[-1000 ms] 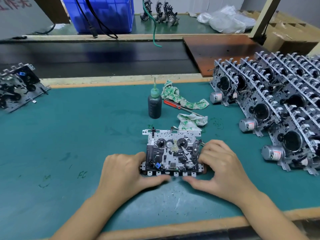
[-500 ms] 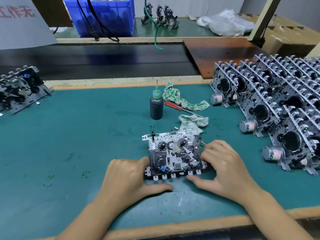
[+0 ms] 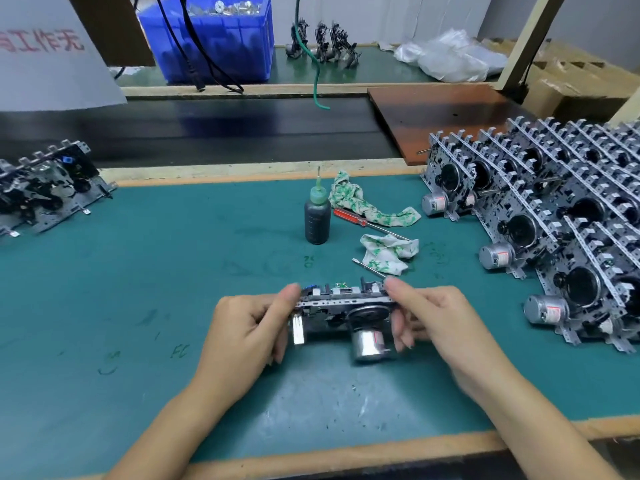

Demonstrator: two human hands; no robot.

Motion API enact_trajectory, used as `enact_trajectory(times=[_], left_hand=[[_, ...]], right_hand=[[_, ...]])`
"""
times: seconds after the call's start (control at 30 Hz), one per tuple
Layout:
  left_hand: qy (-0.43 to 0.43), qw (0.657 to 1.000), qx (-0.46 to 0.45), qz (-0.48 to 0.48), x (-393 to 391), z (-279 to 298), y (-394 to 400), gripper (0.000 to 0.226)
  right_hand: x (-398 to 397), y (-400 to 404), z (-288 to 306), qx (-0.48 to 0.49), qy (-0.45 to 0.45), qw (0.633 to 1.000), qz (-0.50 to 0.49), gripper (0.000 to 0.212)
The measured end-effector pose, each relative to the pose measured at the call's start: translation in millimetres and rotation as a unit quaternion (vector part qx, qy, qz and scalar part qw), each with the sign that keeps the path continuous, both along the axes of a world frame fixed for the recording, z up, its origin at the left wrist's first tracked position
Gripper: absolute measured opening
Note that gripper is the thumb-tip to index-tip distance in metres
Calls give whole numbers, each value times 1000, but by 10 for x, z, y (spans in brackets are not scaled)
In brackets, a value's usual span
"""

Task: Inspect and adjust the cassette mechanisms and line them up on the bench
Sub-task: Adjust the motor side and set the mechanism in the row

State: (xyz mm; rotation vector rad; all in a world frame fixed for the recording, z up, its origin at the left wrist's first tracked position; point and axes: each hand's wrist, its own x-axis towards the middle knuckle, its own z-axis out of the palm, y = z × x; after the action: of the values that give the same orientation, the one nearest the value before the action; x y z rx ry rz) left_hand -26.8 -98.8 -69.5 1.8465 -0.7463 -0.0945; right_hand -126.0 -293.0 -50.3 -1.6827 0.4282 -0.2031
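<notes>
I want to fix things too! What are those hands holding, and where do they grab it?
Both hands hold one grey metal cassette mechanism with a shiny round motor. The left hand pinches its left end, the right hand its right end.

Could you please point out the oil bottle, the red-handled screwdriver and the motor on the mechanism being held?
oil bottle [image 3: 317, 221], head view, dark body.
red-handled screwdriver [image 3: 349, 216], head view, red handle.
motor [image 3: 369, 345], head view, shiny can side.
</notes>
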Motion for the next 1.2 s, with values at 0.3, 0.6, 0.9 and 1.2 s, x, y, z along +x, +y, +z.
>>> enact_trajectory(times=[0.3,0.6,0.9,1.2], left_hand=[[-225,961,122,106,96,107,51,67],[-149,982,51,-100,104,438,-312,29],[-192,970,58,-134,109,378,-368,24],[-191,969,44,-151,139,356,-390,22]], right_hand=[[2,-54,-23,-283,31,959,-1,72],[128,-155,-67,-127,-63,981,131,41],[142,-55,-129,-80,-96,987,96,29],[162,-62,-148,-28,-107,987,113,27]])
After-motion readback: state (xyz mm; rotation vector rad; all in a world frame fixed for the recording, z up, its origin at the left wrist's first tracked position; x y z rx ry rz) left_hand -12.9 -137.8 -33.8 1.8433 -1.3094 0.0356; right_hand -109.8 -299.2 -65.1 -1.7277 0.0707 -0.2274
